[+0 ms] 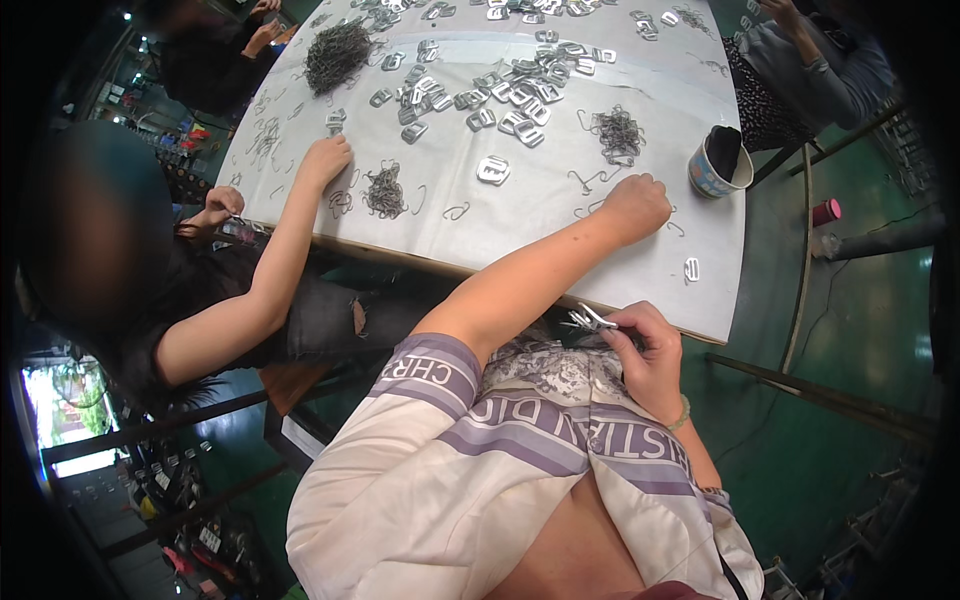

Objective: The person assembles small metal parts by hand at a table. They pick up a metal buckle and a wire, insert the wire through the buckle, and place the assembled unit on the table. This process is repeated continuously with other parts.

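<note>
My left arm reaches out over the white-covered table (pixel 560 240). At its end, my left hand (pixel 638 208) is closed with the fingers curled down at the tabletop; whatever is in them is hidden. Thin wire hooks (pixel 676 227) lie beside it, and a tangled pile of wire hooks (pixel 617 135) sits just beyond. At the table's front edge my right hand (pixel 652 352) pinches a silver metal buckle (pixel 592 317), with thin ends jutting out to its left. A single flat buckle (pixel 692 269) rests on the table to the right of my left hand.
Silver buckles (pixel 520 95) are heaped across the table's middle. A large dark wire pile (pixel 338 57) and a smaller one (pixel 385 190) lie left. A paper tub (pixel 720 162) stands at the right edge. A co-worker's hand (pixel 328 160) works at left; other people sit at the far corners.
</note>
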{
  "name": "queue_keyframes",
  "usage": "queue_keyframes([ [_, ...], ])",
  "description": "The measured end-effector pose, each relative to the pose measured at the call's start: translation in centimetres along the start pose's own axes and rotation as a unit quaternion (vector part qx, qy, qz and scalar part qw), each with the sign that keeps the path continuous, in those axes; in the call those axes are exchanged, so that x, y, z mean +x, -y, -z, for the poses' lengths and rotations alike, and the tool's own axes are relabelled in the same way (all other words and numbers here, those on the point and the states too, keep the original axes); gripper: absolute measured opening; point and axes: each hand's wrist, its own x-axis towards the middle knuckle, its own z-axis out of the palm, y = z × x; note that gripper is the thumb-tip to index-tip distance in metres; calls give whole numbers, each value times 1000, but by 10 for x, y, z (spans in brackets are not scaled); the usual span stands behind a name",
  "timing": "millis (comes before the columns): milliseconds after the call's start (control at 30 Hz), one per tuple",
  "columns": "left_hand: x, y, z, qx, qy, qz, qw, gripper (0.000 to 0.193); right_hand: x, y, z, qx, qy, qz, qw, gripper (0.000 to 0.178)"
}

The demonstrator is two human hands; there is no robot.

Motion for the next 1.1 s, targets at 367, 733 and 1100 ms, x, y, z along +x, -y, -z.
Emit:
queue_keyframes([
  [367,-70,-11,106,-505,-41,255,824,8,3,-7,-2,18,-35,-33,999,7],
  [733,-172,-58,144,-463,-146,248,838,10,16,0,-19,29,5,-28,999,8],
  [1100,-181,-65,132,-449,-230,215,836,14,51,-17,-14,18,50,42,998,8],
])
